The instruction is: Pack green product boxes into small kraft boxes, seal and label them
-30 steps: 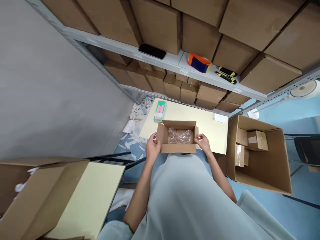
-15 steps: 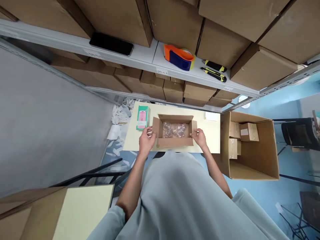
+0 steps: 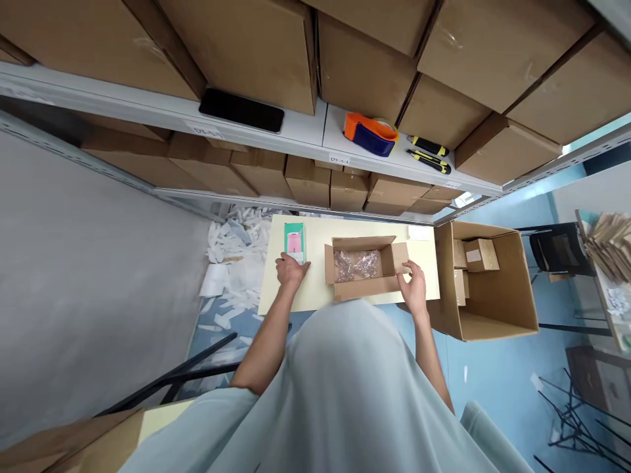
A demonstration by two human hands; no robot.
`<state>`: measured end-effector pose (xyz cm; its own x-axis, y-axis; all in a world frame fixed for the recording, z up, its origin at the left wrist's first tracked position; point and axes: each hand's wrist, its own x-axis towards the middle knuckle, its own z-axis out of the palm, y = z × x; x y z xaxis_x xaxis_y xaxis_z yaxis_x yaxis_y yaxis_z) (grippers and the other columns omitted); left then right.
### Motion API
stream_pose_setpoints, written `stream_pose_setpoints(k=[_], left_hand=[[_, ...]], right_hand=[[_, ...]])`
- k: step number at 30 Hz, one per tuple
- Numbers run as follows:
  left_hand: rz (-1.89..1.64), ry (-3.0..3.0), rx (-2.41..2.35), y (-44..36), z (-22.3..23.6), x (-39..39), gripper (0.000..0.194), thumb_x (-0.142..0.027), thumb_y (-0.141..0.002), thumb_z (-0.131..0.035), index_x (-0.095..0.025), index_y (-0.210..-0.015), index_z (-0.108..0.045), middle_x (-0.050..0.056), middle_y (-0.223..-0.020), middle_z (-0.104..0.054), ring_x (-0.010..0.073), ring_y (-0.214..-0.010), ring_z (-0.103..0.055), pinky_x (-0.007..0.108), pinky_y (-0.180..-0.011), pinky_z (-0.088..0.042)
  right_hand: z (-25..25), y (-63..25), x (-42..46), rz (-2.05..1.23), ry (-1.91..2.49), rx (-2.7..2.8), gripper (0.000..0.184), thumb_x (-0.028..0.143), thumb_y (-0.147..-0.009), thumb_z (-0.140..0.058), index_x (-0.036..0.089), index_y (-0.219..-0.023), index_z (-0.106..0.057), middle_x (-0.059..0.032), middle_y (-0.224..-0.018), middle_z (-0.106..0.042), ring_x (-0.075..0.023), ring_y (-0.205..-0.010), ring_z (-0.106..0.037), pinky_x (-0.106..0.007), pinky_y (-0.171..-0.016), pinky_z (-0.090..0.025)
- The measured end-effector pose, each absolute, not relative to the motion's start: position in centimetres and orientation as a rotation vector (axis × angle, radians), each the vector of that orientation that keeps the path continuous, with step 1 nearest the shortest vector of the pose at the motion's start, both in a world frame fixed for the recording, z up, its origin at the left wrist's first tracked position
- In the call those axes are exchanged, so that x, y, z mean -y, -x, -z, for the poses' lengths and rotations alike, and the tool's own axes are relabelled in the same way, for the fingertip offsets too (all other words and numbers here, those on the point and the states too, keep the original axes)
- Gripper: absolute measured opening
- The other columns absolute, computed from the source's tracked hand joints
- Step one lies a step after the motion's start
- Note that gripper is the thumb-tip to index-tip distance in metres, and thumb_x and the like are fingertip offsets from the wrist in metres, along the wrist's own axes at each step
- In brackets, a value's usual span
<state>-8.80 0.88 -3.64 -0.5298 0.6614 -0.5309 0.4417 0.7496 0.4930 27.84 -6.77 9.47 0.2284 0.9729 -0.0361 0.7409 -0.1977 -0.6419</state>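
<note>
1. Our left hand point(image 3: 292, 269) was out to the left of the open carton point(image 3: 367, 288), and what a spread it had! Fingers fanned and thumb stuck out, it gripped nothing that we could see. It lay at the near end of the green-and-pink box point(image 3: 294, 238), probably because that end was closest to us; contact we could not confirm.

2. Over at the open carton's right end, our right hand point(image 3: 413, 287) was loosely curled, with thumb and forefinger apart. The fingertips were right by the right flap point(image 3: 400, 255), likely to steady that end; whether they touched, we could not tell.

3. And the open carton itself? Upright on the pale table point(image 3: 355, 226), right in front of us, flaps folded outward, which presumably gave its mouth full width. Crumpled clear wrap point(image 3: 357, 264) lay inside, a likely cushion.

4. Beyond the open carton, up on the shelf point(image 3: 302, 126), sat a tape dispenser point(image 3: 371, 135) and a yellow-and-black cutter point(image 3: 430, 146), seemingly parked there to leave the tabletop free for handling.
</note>
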Motion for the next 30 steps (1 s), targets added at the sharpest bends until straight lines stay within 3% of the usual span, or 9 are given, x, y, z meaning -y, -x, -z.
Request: stream_pose_setpoints(k=[3,5,8,10,13,17,21,24,30], left_hand=[[-0.492,-0.747,-2.217,9.1,3.3,-1.2,0.086,-0.023,-0.065,-0.091,-0.008,-0.142,-0.056,0.038,-0.159,-0.052,0.0551,-0.156,-0.05,0.071,-0.125,-0.046],[-0.533,-0.692,-2.181,10.0,2.8,-1.3,0.074,-0.023,-0.061,-0.091,-0.012,-0.129,-0.063,0.032,-0.146,-0.063,0.0532,-0.149,-0.057,0.071,-0.12,-0.052],[-0.621,-0.604,-2.016,11.9,1.6,-1.1,0.048,-0.029,-0.066,-0.09,-0.016,-0.108,-0.069,0.017,-0.108,-0.075,0.0411,-0.121,-0.076,0.06,-0.1,-0.068],[-0.687,-0.565,-1.891,13.0,0.6,-0.7,0.04,-0.032,-0.072,-0.087,-0.016,-0.104,-0.071,0.01,-0.096,-0.075,0.0305,-0.104,-0.08,0.048,-0.092,-0.072],[-0.897,-0.555,-1.761,13.7,-1.9,0.1,0.052,-0.027,-0.066,-0.091,-0.019,-0.114,-0.072,0.007,-0.106,-0.078,0.0231,-0.103,-0.08,0.037,-0.093,-0.071],[-1.045,-0.919,-1.662,12.5,-7.1,1.3,0.081,-0.027,-0.057,-0.101,-0.024,-0.133,-0.072,0.009,-0.134,-0.075,0.0295,-0.128,-0.074,0.038,-0.102,-0.069],[-0.835,-1.384,-1.576,8.4,-11.9,1.8,0.085,-0.03,-0.068,-0.091,-0.028,-0.149,-0.065,0.007,-0.15,-0.066,0.0325,-0.139,-0.066,0.044,-0.112,-0.064],[-0.519,-1.631,-1.57,4.6,-13.0,1.8,0.084,-0.022,-0.073,-0.081,-0.027,-0.154,-0.062,0.007,-0.155,-0.063,0.038,-0.145,-0.06,0.05,-0.123,-0.056],[-0.298,-1.887,-1.557,0.0,-9.4,1.1,0.083,-0.011,-0.077,-0.069,-0.024,-0.158,-0.058,0.008,-0.158,-0.061,0.0375,-0.145,-0.056,0.048,-0.128,-0.047]], right_hand=[[-10.1,-26.6,7.7,-0.635,2.016,1.551,0.044,0.055,-0.105,-0.06,0.02,-0.127,-0.074,-0.0209,-0.143,-0.074,-0.0385,-0.141,-0.064,-0.059,-0.113,-0.059],[-10.4,-26.1,8.1,-0.656,2.013,1.534,0.045,0.057,-0.106,-0.059,0.02,-0.126,-0.075,-0.0208,-0.14,-0.076,-0.0385,-0.138,-0.066,-0.06,-0.112,-0.059],[-11.0,-25.8,8.1,-0.683,2.002,1.518,0.045,0.057,-0.106,-0.059,0.02,-0.124,-0.076,-0.0207,-0.139,-0.077,-0.0382,-0.136,-0.068,-0.06,-0.11,-0.061],[-11.6,-25.7,7.7,-0.695,1.984,1.535,0.043,0.056,-0.106,-0.06,0.021,-0.125,-0.076,-0.0197,-0.139,-0.078,-0.0377,-0.134,-0.069,-0.06,-0.11,-0.062],[-13.2,-25.4,6.4,-0.702,1.91,1.596,0.041,0.054,-0.107,-0.06,0.022,-0.127,-0.076,-0.018,-0.137,-0.079,-0.0353,-0.13,-0.072,-0.057,-0.108,-0.064],[-16.7,-25.2,4.1,-0.639,1.737,1.742,0.044,0.054,-0.11,-0.063,0.026,-0.143,-0.071,-0.0149,-0.144,-0.076,-0.0326,-0.132,-0.07,-0.053,-0.105,-0.067],[-19.9,-25.9,2.0,-0.614,1.581,1.995,0.074,0.054,-0.108,-0.071,0.035,-0.174,-0.043,-0.0118,-0.17,-0.057,-0.0362,-0.147,-0.061,-0.056,-0.11,-0.065],[-20.0,-27.3,0.9,-0.621,1.533,2.245,0.081,0.044,-0.11,-0.067,0.038,-0.182,-0.028,-0.0088,-0.179,-0.045,-0.0398,-0.159,-0.051,-0.061,-0.12,-0.058],[-13.3,-29.9,-1.3,-0.731,1.503,2.562,0.077,0.019,-0.103,-0.069,0.024,-0.175,-0.044,-0.0144,-0.17,-0.054,-0.0382,-0.151,-0.055,-0.055,-0.128,-0.05]])
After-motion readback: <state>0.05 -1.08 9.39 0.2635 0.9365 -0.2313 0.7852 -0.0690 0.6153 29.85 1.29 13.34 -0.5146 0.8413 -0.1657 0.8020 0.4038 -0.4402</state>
